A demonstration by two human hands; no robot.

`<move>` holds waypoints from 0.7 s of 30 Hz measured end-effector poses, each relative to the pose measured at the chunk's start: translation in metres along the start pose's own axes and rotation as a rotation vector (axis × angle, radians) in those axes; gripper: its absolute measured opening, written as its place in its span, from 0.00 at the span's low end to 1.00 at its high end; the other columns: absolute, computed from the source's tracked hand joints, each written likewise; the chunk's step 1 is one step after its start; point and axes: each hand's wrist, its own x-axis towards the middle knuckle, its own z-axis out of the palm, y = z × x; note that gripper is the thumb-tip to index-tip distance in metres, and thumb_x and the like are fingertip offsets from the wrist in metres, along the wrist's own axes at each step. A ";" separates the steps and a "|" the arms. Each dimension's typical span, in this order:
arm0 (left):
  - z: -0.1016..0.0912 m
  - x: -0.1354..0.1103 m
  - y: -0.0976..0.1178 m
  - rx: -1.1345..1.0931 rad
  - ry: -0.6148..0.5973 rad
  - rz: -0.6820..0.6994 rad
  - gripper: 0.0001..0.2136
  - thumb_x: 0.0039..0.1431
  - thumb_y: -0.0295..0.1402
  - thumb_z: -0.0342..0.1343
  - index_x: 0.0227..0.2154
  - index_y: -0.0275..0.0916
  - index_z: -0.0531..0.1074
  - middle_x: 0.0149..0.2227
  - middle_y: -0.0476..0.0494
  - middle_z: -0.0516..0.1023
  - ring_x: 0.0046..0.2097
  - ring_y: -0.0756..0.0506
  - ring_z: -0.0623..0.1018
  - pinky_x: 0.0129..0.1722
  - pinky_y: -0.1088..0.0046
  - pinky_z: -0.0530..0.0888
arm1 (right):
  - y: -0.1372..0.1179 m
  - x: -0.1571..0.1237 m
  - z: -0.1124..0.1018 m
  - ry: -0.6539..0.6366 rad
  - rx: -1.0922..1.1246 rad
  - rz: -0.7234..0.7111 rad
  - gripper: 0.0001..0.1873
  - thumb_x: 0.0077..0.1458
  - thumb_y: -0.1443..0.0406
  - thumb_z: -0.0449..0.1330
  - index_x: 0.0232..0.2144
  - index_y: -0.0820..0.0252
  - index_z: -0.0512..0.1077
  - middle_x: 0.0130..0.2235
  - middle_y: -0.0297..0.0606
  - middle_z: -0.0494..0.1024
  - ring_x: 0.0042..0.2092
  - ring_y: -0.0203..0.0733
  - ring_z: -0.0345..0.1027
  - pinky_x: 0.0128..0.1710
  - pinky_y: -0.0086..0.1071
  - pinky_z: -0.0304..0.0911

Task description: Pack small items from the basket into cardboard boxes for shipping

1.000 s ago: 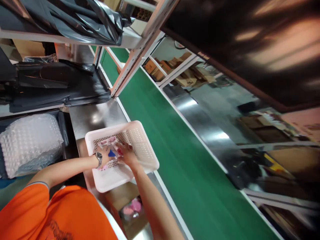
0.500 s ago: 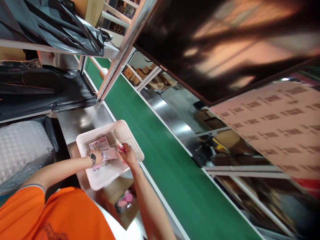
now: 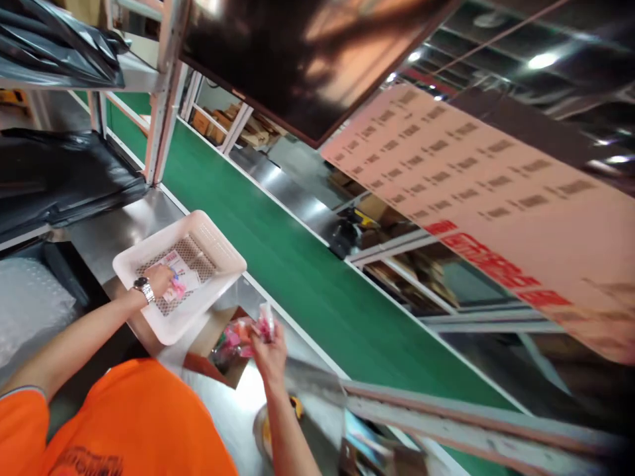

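Note:
A white plastic basket [image 3: 215, 248] with a perforated bottom stands on the metal table beside the green belt. Inside it, my left hand [image 3: 159, 279], with a watch at the wrist, is closed on a small pink and blue item [image 3: 177, 287], too blurred to name. Flat white and pink printed cards [image 3: 190, 277] lie under and beside those fingers. Right of the basket, my right hand [image 3: 270, 354] grips a small clear packet with pink contents [image 3: 266, 322]. Just beyond that hand is an open cardboard box [image 3: 201, 360] of pink and red packaged things.
The green conveyor belt [image 3: 297, 284] runs diagonally past the table. A metal rail [image 3: 421, 413] crosses at the lower right. A dark screen [image 3: 278, 59] hangs overhead. Bubble wrap [image 3: 30, 304] lies at left, and a tape roll [image 3: 262, 430] is near my right forearm.
My right hand has moved out of the basket to the right, over by the cardboard box, with the packet in it. My left hand stays in the basket. The view has swung right.

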 end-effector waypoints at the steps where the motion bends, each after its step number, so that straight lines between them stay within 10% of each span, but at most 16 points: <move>1: 0.000 0.000 0.006 -0.042 -0.012 0.003 0.10 0.73 0.38 0.69 0.45 0.35 0.83 0.47 0.41 0.86 0.49 0.42 0.84 0.53 0.62 0.82 | 0.010 -0.014 0.004 -0.076 -0.093 -0.052 0.25 0.64 0.48 0.64 0.56 0.55 0.75 0.46 0.46 0.85 0.43 0.53 0.81 0.47 0.48 0.79; 6: 0.038 -0.022 0.079 -0.453 -0.023 0.086 0.04 0.69 0.29 0.66 0.38 0.37 0.86 0.39 0.44 0.88 0.42 0.45 0.84 0.48 0.68 0.81 | 0.026 -0.037 0.031 -0.434 -0.412 -0.264 0.26 0.60 0.63 0.63 0.60 0.58 0.78 0.56 0.54 0.85 0.60 0.64 0.78 0.71 0.65 0.63; 9: 0.076 -0.041 0.125 -0.509 -0.115 0.135 0.07 0.65 0.24 0.65 0.37 0.38 0.87 0.41 0.43 0.89 0.43 0.43 0.86 0.49 0.67 0.82 | 0.018 -0.024 0.033 -0.582 -0.601 -0.314 0.35 0.62 0.58 0.67 0.69 0.60 0.74 0.69 0.62 0.77 0.74 0.76 0.64 0.77 0.77 0.43; 13: 0.105 -0.053 0.154 -0.303 -0.234 0.130 0.10 0.67 0.23 0.63 0.42 0.40 0.89 0.44 0.41 0.91 0.47 0.41 0.88 0.52 0.64 0.84 | 0.025 -0.002 0.010 -0.741 -0.666 -0.388 0.45 0.58 0.47 0.73 0.71 0.58 0.74 0.78 0.65 0.64 0.81 0.83 0.47 0.75 0.82 0.43; 21: 0.125 -0.055 0.186 0.097 -0.326 0.040 0.10 0.73 0.27 0.60 0.46 0.32 0.87 0.48 0.26 0.88 0.49 0.32 0.89 0.51 0.58 0.85 | 0.094 -0.008 -0.016 -0.459 -0.335 -0.483 0.28 0.68 0.55 0.63 0.66 0.57 0.79 0.81 0.56 0.58 0.82 0.69 0.50 0.77 0.65 0.58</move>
